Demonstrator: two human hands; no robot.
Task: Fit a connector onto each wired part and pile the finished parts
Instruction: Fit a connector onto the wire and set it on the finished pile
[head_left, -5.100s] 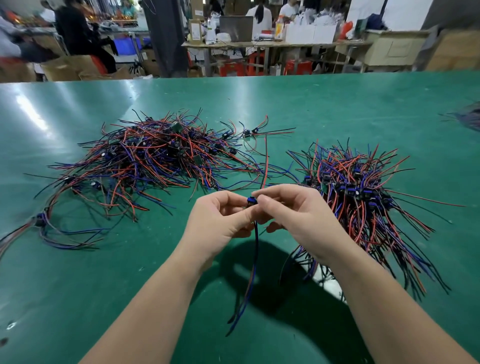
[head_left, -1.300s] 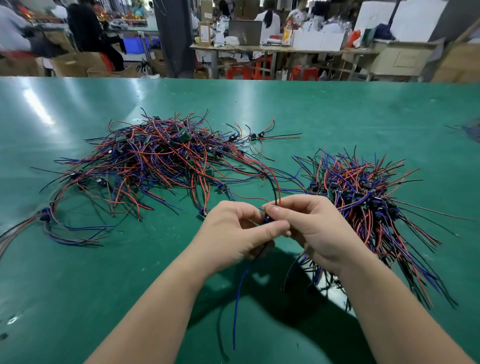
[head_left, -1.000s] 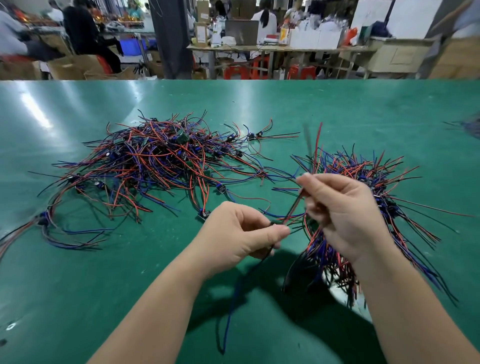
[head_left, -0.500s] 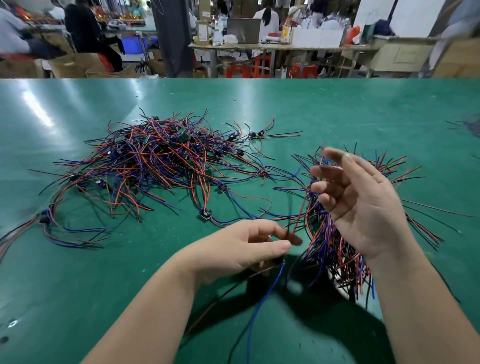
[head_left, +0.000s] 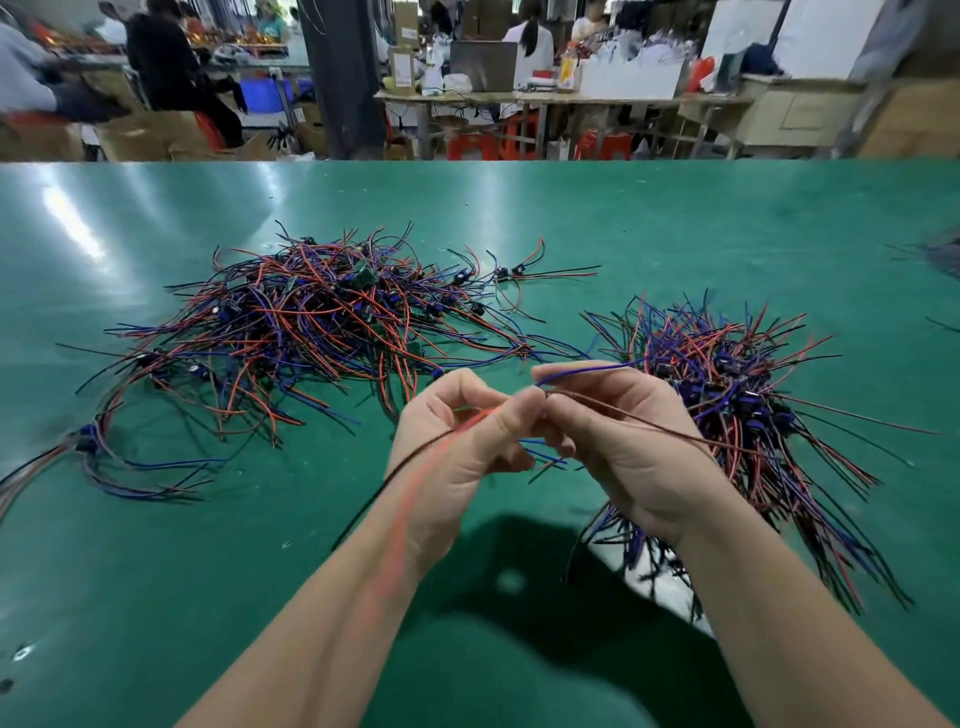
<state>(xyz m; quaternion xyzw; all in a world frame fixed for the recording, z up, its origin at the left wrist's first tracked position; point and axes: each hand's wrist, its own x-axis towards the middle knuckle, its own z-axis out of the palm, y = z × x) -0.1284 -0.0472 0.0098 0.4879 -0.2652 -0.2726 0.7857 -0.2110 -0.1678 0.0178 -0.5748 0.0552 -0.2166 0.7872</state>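
No legible writing anywhere – boxes and labels on the far benches are too blurred to read, and nothing on the wires or boards resolves.

Both hands are raised over the green table (head_left: 675, 234), fingertips meeting at centre. Left hand (head_left: 457, 452) is closed, thumb and forefinger pinching a wired part (head_left: 524, 402); its body is hidden between the fingers, so I can't tell whether a connector is on it. Right hand (head_left: 618, 441) is also closed on the same part, pinching from the other side, with the fingertips of the two hands touching.

Wire directions from the pinch point:
- red wire (head_left: 415, 483) and black wire (head_left: 395, 467) run down-left along the left forearm, motion-blurred
- brown-looking wire (head_left: 649, 426) runs right and slightly down over the right hand, toward the right pile
- blue wire (head_left: 582, 370) runs right, roughly level, over the top of the right hand
- short blue ends (head_left: 540, 449) stick out below, between the palms

So the long axis is roughly left-right, tilted down toward the left.

Left pile (head_left: 322, 317) – large loose tangle of red, blue and black leads with small green boards. Right pile (head_left: 737, 384) sits just beyond and beside the right hand, with the blue-black bodies clustered at the middle and the leads fanning outward. A small separate bundle (head_left: 88, 447) lies at the table's left edge.
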